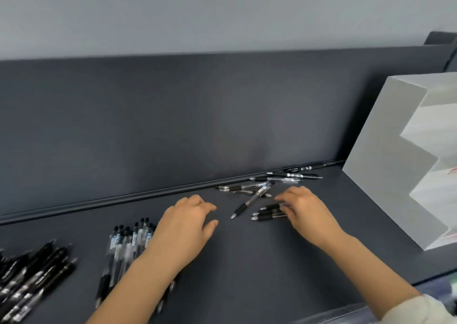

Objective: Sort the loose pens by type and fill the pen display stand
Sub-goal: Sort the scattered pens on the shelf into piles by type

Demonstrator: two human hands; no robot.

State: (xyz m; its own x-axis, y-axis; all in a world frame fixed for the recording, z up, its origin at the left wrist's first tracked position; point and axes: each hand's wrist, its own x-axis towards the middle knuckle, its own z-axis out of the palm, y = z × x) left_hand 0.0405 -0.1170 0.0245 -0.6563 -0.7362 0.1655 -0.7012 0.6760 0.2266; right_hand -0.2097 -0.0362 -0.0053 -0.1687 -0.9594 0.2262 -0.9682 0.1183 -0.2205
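Several loose pens (269,184) lie scattered on the dark desk near the back panel. My right hand (306,210) rests over a small bunch of black-grip pens (268,212), its fingers curled round their rear ends. One clear pen (249,201) lies slanted just left of that bunch. My left hand (188,224) hovers with relaxed fingers and holds nothing, above a sorted group of clear pens (126,247). A pile of black pens (32,276) sits at the far left. The white stepped pen display stand (385,155) is at the right.
A dark back panel (173,125) rises behind the desk (247,262), with a narrow ledge along its base. The desk's front edge runs along the lower right. A pale sleeve covers my right forearm at the bottom right corner.
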